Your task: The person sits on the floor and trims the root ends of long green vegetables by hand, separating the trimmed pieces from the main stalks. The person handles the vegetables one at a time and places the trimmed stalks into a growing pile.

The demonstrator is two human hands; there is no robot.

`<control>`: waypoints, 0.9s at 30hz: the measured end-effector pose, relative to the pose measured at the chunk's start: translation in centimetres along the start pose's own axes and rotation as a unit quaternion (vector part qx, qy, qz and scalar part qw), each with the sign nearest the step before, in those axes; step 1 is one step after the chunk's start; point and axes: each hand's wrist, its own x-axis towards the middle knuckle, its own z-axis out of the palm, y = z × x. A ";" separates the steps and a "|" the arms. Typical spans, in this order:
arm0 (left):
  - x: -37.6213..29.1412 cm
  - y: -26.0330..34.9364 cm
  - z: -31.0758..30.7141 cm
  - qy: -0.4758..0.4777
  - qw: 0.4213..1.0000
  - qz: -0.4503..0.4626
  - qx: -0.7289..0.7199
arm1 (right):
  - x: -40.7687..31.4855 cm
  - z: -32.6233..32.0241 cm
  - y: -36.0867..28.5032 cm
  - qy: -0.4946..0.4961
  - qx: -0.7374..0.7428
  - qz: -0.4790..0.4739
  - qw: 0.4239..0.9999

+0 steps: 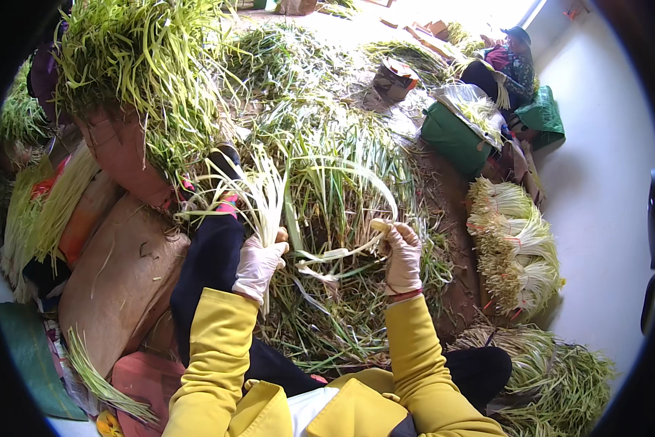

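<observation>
My left hand, in a thin whitish glove, is closed around a bunch of pale blanched stalks. Their tips fan out above the fist and a few ends hang below it. To the right, my gloved right hand pinches pale, limp leaf strips between thumb and fingers. One strip arches up and over to the left; others trail toward the left hand. Beneath both hands spreads a heap of loose green leaves and stalks.
Tied bundles of pale stalks line the right, by a white wall. A leafy pile lies lower right. Left are a tall green heap and a brown covered block. Another person sits upper right near a green sack.
</observation>
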 end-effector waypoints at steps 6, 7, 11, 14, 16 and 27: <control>-1.2 -0.7 1.4 -0.195 0.973 -0.029 -0.120 | -0.3 6.3 3.7 -0.219 -0.193 -0.096 0.952; -1.3 -0.8 1.3 -0.184 0.972 -0.067 -0.130 | -1.1 7.3 4.5 -0.264 -0.053 -0.008 0.963; -0.2 -0.8 -0.2 -0.195 0.950 0.003 -0.243 | -3.0 7.7 5.6 -0.336 -0.004 0.178 0.925; 0.6 0.5 -2.6 -0.101 0.955 0.008 -0.279 | -3.6 3.9 4.7 -0.324 -0.089 0.259 0.906; 1.0 2.5 -4.2 -0.049 0.954 0.063 -0.288 | -3.1 0.2 4.1 -0.279 -0.153 0.276 0.907; 1.5 1.6 -3.5 -0.063 0.956 0.090 -0.274 | -2.6 3.0 3.9 -0.342 -0.442 -0.227 0.797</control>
